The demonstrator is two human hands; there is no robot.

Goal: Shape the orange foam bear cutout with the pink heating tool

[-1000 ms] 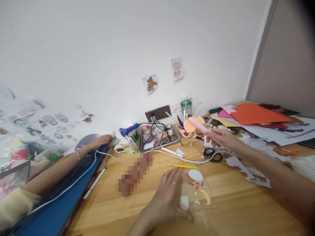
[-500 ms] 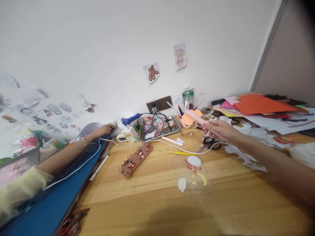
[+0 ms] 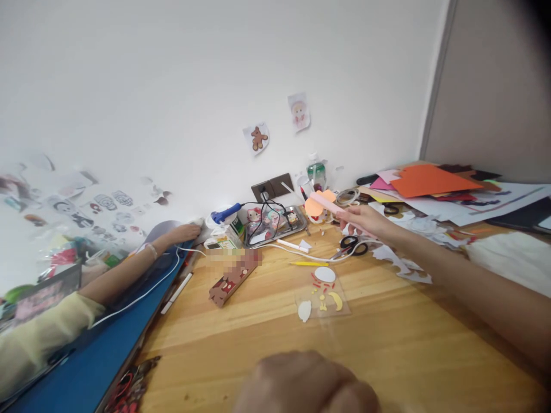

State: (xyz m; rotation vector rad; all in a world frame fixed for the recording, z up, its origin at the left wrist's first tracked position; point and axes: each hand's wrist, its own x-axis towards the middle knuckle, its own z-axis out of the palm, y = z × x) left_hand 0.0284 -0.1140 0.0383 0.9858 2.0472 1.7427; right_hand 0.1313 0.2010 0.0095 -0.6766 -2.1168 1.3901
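Observation:
My right hand [image 3: 359, 219] reaches in from the right, its fingers closed on a long pale pink bar [image 3: 325, 202]. Orange rounded lobes [image 3: 314, 207] show on both sides of the bar's far end, in front of a cup by the wall. At the bottom edge my left hand [image 3: 305, 384] shows as a blurred fist, knuckles up; what it holds, if anything, is hidden. Between the hands lies a clear sheet [image 3: 344, 310] with white ovals [image 3: 324, 275], small red strips and a yellow crescent [image 3: 336, 302]. Black-handled scissors [image 3: 353, 246] and a yellow pencil [image 3: 309, 264] lie beyond it.
Coloured paper [image 3: 434, 180] and white scraps [image 3: 400, 264] cover the right side. A metal tray [image 3: 297, 226], a blue glue gun [image 3: 226, 213] and a brown box [image 3: 235, 278] stand left of centre. A white cable [image 3: 331, 260] crosses the table. At left, another person's arm [image 3: 124, 269] reaches out.
My left hand has come into view at the bottom edge. The view has shifted, moving the table's right side leftward. My right hand still holds the pink bar.

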